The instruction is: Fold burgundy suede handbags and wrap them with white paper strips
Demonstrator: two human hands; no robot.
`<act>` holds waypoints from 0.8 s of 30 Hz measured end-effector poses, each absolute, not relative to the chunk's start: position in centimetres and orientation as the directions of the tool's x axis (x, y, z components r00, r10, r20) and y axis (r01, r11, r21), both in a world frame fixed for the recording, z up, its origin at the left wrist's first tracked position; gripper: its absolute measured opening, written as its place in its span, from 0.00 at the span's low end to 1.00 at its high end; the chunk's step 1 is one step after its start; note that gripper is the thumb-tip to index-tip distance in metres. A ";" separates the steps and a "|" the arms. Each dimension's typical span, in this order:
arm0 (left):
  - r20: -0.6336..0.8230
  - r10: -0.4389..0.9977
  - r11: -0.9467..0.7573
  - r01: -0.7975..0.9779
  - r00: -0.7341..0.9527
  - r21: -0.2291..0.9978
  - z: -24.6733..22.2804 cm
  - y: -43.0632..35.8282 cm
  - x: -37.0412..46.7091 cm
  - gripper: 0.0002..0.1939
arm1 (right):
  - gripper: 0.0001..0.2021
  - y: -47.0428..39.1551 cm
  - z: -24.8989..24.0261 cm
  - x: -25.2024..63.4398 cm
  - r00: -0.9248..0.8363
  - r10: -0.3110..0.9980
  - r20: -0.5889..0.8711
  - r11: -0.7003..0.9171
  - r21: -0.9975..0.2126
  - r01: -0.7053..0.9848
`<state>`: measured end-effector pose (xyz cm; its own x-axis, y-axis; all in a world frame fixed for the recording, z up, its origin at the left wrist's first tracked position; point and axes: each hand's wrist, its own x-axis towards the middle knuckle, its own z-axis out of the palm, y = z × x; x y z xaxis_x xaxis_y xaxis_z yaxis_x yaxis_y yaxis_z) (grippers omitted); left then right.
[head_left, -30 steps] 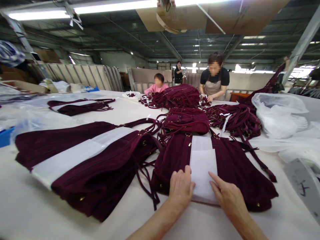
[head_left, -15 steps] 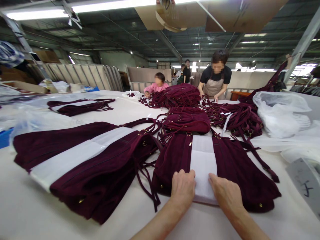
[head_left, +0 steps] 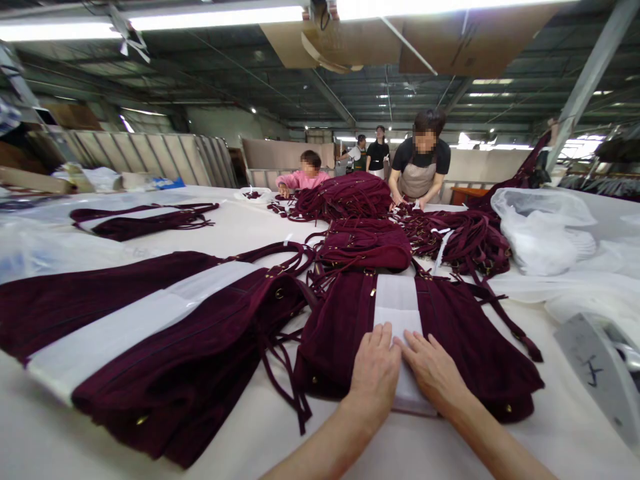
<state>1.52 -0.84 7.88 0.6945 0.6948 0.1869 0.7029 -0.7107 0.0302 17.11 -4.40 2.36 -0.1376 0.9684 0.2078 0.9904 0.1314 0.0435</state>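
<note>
In front of me a dark maroon handbag [head_left: 465, 333] lies flat, with a white paper band [head_left: 396, 291] running across its middle. My left hand [head_left: 376, 363] rests on the band's left side, fingers stretched forward. Beside it, my right hand [head_left: 434, 365] lies flat on the band's right edge and the bag, fingers extended. The fingertips of both hands nearly meet. Neither hand grips anything. To the left lies another maroon handbag [head_left: 200, 347] with a white band [head_left: 130, 333], its handles and tassels toward the middle.
Behind are a maroon bag [head_left: 363, 243], a large maroon pile [head_left: 345, 193] and tangled straps [head_left: 470, 237]. Clear plastic bags [head_left: 543, 230] and a grey marked plate [head_left: 595, 367] are at right. Two people [head_left: 423, 160] work across the white table [head_left: 245, 440]; a banded bag [head_left: 135, 222] lies far left.
My hands have slid forward along the white band and closer together. Their fingers went from curled at the band's edges to stretched out flat. The view has shifted slightly right.
</note>
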 end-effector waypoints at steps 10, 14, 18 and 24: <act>0.229 0.571 -0.818 0.570 0.789 0.076 5.4 4.2 4.2 0.22 | 0.16 -3.9 9.7 20.5 -0.148 0.982 0.113 0.177 -0.320 0.931; 0.238 0.521 -0.848 0.528 0.820 0.041 6.0 5.3 4.3 0.20 | 0.13 -9.4 14.2 29.3 0.168 0.950 0.262 0.006 -0.555 0.832; 0.256 0.513 -0.852 0.522 0.820 0.034 6.3 5.0 4.3 0.19 | 0.13 -16.9 16.0 39.6 0.676 0.731 0.093 -0.427 -0.710 0.560; 0.275 0.514 -0.852 0.522 0.813 0.050 5.8 5.3 4.3 0.19 | 0.12 -21.5 13.5 46.1 0.849 0.521 -0.084 -0.600 -0.743 0.295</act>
<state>4.28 5.28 5.85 0.8125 0.5139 0.2751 0.5219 -0.8516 0.0495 46.10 -21.52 13.53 0.8492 0.5214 -0.0838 0.2951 -0.6001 -0.7435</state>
